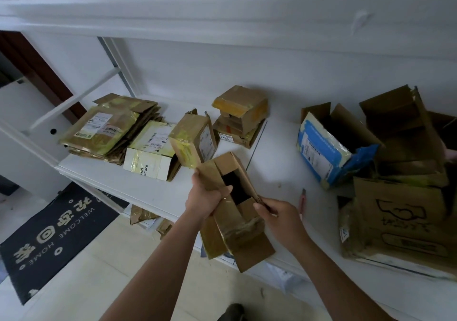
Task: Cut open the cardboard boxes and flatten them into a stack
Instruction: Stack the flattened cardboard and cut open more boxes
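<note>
Two bare forearms reach over a white worktop (153,187), where the left hand (205,197) grips the upper flap of an opened cardboard box (237,211) and the right hand (277,218) pinches its opposite edge, apparently pulling the walls apart so it will collapse. The box hangs over the worktop's near edge, tape-streaked flaps dangling (both ends seem already cut). A red utility knife (302,200) lies just beside the right hand, within easy reach. Flattened boxes form a stack (108,127) at far left, uncut boxes (241,112) stand behind, and opened ones (400,147) crowd the right.
</note>
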`<state>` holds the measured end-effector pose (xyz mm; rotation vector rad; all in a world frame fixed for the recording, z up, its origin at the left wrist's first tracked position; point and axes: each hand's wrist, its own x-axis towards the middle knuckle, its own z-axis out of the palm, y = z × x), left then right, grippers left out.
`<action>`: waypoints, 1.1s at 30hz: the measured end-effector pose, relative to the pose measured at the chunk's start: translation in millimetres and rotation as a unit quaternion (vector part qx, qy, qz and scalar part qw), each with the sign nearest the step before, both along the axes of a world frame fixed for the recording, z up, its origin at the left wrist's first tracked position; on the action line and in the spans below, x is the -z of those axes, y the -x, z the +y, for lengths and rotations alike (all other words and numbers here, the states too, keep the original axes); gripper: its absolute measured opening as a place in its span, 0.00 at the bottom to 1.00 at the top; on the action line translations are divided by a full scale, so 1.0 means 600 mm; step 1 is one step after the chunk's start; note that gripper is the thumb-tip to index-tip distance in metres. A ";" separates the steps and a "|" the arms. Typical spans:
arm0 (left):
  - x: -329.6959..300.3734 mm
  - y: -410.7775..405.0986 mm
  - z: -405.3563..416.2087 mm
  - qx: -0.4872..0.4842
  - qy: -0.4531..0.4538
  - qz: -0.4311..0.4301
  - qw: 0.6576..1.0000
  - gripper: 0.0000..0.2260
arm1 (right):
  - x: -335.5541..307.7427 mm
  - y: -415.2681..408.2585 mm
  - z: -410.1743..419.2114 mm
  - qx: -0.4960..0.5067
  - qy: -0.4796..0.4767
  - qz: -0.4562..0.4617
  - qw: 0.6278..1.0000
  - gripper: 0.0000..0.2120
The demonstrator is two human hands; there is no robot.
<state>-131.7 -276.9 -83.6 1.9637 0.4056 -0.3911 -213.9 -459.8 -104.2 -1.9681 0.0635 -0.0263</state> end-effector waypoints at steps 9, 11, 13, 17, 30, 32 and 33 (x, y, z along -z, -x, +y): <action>-0.010 -0.001 -0.013 0.049 -0.061 0.006 0.997 0.51 | -0.011 0.003 0.002 0.000 0.007 0.000 1.000 0.07; -0.014 0.002 -0.007 0.044 -0.011 0.004 0.999 0.50 | -0.011 0.004 0.004 0.004 0.003 0.003 1.000 0.07; -0.017 0.005 -0.001 0.047 0.021 0.009 0.999 0.48 | -0.008 0.008 0.006 0.007 -0.001 0.005 1.000 0.06; -0.031 0.007 0.014 0.030 0.106 0.058 0.992 0.39 | -0.003 0.012 0.005 0.014 -0.018 0.023 0.999 0.06; -0.062 0.019 0.031 -0.126 0.288 -0.046 0.948 0.39 | -0.113 -0.038 0.012 0.005 0.117 -0.147 0.982 0.18; -0.070 0.018 0.024 -0.124 0.212 -0.099 0.964 0.40 | -0.113 -0.035 0.008 0.000 0.087 -0.128 0.988 0.18; -0.076 0.016 0.024 -0.112 0.149 -0.128 0.974 0.41 | -0.107 -0.029 0.007 -0.006 0.061 -0.101 0.993 0.17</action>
